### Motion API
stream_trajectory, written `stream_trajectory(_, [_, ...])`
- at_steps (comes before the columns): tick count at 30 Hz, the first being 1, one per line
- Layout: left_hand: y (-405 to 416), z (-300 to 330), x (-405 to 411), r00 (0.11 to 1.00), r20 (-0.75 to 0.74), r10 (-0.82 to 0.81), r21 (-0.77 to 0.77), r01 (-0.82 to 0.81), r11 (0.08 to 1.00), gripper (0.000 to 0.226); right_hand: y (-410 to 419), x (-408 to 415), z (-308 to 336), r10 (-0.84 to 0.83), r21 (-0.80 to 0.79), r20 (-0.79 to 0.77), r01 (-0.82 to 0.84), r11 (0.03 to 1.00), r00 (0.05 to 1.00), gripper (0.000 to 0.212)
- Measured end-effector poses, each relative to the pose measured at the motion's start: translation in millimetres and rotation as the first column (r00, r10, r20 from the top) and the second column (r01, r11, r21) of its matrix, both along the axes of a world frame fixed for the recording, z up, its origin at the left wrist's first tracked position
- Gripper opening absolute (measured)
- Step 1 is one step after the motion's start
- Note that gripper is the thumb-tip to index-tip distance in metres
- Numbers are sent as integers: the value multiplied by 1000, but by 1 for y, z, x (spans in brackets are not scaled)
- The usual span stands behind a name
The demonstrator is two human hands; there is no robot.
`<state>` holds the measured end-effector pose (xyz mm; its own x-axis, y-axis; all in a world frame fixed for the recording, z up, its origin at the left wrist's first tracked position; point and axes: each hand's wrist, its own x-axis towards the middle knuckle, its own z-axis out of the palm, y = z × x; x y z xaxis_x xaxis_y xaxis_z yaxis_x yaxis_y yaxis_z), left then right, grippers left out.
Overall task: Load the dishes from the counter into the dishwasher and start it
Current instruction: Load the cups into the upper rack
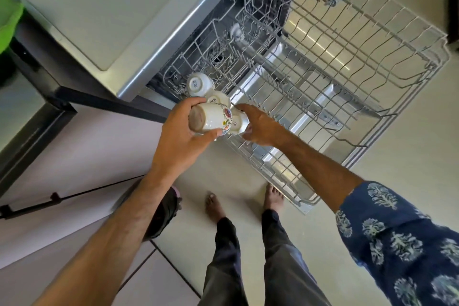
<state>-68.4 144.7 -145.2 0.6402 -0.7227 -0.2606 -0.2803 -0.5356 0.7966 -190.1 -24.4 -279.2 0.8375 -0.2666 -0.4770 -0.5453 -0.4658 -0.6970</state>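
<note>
A person stands barefoot at the pulled-out upper rack (pixel 323 77) of an open dishwasher (pixel 173 40). L hand (pixel 181 136) grips a floral mug (pixel 211 119) on its side, fingers & thumb curled round the body, just above the rack's near-left corner. R hand (pixel 258 126) reaches in beside it, fingers loosely spread & touching a white cup (pixel 239 122) at that corner; can't tell if it actually grips. Two more white cups (pixel 198 84) sit upside down in the rack just behind the mug, printing showing on their bases. Rest of the rack is bare wire; lower door panel visible thru it.
</note>
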Motion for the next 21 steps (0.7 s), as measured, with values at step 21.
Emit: stream_trajectory(21, [-47,-38,-35,897,231,-377,60,373,926,60,-28,-89,29,-205,106,297,181,978,933,75])
